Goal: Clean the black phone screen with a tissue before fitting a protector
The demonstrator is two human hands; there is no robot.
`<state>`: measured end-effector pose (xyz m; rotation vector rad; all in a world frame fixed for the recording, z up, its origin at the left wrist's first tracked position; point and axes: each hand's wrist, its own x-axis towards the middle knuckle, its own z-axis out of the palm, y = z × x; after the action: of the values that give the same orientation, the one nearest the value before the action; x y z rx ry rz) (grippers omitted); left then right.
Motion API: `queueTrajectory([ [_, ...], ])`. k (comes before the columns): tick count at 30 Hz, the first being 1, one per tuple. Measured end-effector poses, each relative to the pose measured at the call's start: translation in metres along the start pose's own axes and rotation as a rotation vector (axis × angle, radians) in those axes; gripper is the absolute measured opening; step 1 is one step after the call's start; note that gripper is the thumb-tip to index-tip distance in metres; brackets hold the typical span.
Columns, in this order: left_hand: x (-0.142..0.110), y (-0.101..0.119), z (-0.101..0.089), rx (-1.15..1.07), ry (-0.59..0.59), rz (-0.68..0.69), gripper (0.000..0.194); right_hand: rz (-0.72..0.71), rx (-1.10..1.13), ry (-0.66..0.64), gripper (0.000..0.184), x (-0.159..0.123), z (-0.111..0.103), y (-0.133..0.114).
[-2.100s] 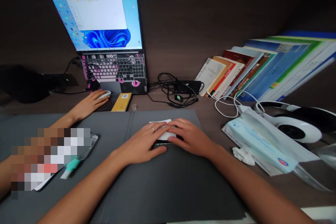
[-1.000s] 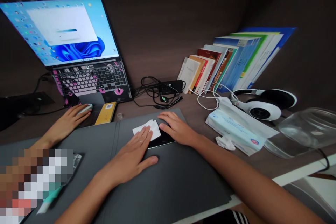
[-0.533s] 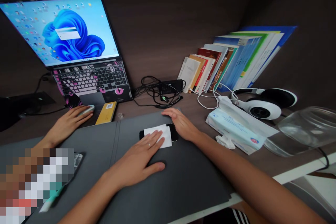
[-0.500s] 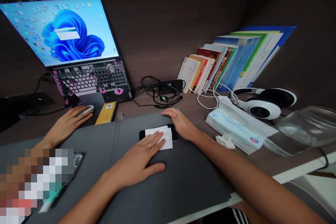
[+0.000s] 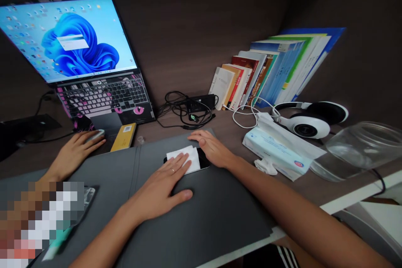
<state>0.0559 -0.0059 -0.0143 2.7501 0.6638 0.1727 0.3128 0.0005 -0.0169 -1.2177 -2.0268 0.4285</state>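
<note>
A black smartphone lies on a grey desk mat. Spread over most of it is a white folded tissue. My left hand rests flat on the tissue, fingers stretched out and thumb apart, with a ring on one finger. Beside the phone's right end, my right hand stands on its edge on the mat, its fingers extended and pointing left. Whether its palm touches the phone's edge cannot be made out.
Another person's hand is on a mouse at the left. Behind stand a laptop, a yellow box, black cables and books. A tissue pack, headphones and a clear jar are at the right.
The tissue under my left hand has moved up and left over the phone, baring more of the phone's right end. My right hand stays beside it. The view has shifted slightly.
</note>
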Motion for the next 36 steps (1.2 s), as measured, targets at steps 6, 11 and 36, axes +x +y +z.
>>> queueTrajectory([
  [6,0.004,0.005,-0.004,-0.077,-0.043,0.089,0.068,0.005,-0.02,-0.015,0.085,0.0,-0.001,-0.003],
  [11,0.003,-0.008,-0.005,-0.05,0.042,-0.013,0.06,-0.007,-0.026,-0.023,0.082,0.0,-0.001,-0.002],
  [36,0.0,-0.027,-0.023,-0.202,0.458,-0.301,0.022,-0.266,-0.14,-0.34,0.022,-0.003,-0.011,-0.025],
])
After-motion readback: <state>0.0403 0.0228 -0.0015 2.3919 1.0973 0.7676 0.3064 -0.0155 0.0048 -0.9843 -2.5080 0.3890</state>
